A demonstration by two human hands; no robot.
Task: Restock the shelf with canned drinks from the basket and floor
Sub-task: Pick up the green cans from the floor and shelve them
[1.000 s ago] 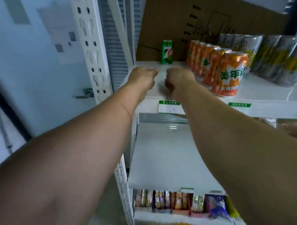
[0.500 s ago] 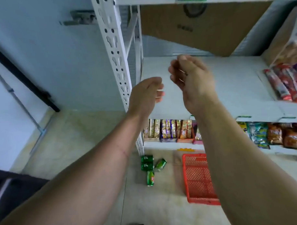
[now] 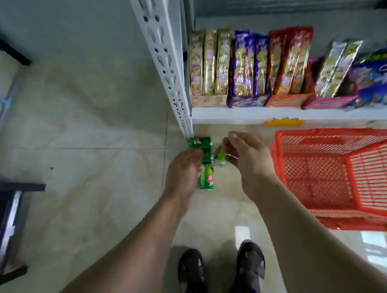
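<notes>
Several green cans lie on the tiled floor at the foot of the white shelf post (image 3: 163, 59). One green can (image 3: 200, 144) is nearest the post, and a lying can (image 3: 207, 178) shows its red logo. A third can (image 3: 220, 158) is mostly hidden by my right hand. My left hand (image 3: 184, 168) hangs over the cans with loosely curled fingers and holds nothing. My right hand (image 3: 248, 159) hovers just to the right, also loosely curled, with nothing in it. A red plastic basket (image 3: 332, 132) stands on the floor to the right, and no cans show inside it.
The bottom shelf (image 3: 274, 114) carries rows of snack packets (image 3: 246, 65) in gold, blue and red. A dark piece of furniture (image 3: 6, 207) stands at the left edge. My feet in dark sandals (image 3: 221, 272) are on the tiles below the cans.
My view has dropped from the upper can shelf to the floor. Both hands have come down from the shelf and now hang over the green cans.
</notes>
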